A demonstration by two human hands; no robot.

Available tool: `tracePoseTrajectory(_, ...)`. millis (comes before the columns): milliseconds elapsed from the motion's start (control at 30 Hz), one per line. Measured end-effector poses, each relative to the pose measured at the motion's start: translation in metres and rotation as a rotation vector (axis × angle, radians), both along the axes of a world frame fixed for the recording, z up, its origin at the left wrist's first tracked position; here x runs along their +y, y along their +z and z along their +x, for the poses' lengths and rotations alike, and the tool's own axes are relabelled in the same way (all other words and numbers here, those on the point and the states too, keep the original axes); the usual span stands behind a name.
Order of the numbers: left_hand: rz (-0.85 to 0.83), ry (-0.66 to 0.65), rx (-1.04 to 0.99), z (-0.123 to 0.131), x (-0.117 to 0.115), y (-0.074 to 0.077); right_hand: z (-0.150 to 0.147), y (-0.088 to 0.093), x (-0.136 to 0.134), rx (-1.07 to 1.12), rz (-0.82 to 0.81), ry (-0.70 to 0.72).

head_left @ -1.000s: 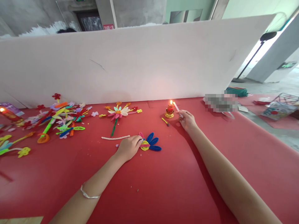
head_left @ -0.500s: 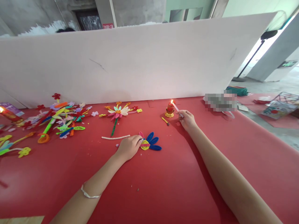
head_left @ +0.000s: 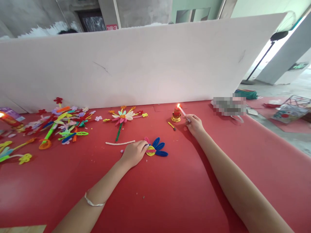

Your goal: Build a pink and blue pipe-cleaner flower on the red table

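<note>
My right hand [head_left: 194, 124] pinches a thin white stick [head_left: 183, 112] and holds its tip in the flame of a small red candle [head_left: 176, 113] on a gold base. My left hand [head_left: 133, 152] rests closed on the red table [head_left: 170, 194], fingertips pressing a pipe-cleaner flower [head_left: 155, 149] with blue petals and a yellow and pink centre. A white pipe cleaner [head_left: 120, 142] lies just beyond the left hand. A small yellow stick [head_left: 171, 125] lies in front of the candle.
A finished white and pink flower on a green stem [head_left: 121, 119] lies behind. A heap of coloured pipe-cleaner flowers [head_left: 58, 124] covers the left side. Another lit candle [head_left: 7, 118] stands at far left. A white board [head_left: 145, 64] walls the table's back.
The stick's tip has moved slightly left into the candle flame. The left hand has stayed on the flower.
</note>
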State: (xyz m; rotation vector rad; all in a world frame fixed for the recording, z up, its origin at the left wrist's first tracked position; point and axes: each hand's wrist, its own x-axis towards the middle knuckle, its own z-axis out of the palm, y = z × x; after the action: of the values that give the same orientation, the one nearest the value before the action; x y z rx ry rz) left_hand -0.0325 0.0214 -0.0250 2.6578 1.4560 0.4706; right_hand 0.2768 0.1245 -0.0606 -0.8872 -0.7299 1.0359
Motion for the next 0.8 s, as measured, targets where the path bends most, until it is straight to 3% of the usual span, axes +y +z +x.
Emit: tracePoseTrajectory(800,0.016,-0.018,-0.006,-0.0005,0.0002,-0.0008,0.0007,0.0011,-0.0013,-0.037,-0.01,0.012)
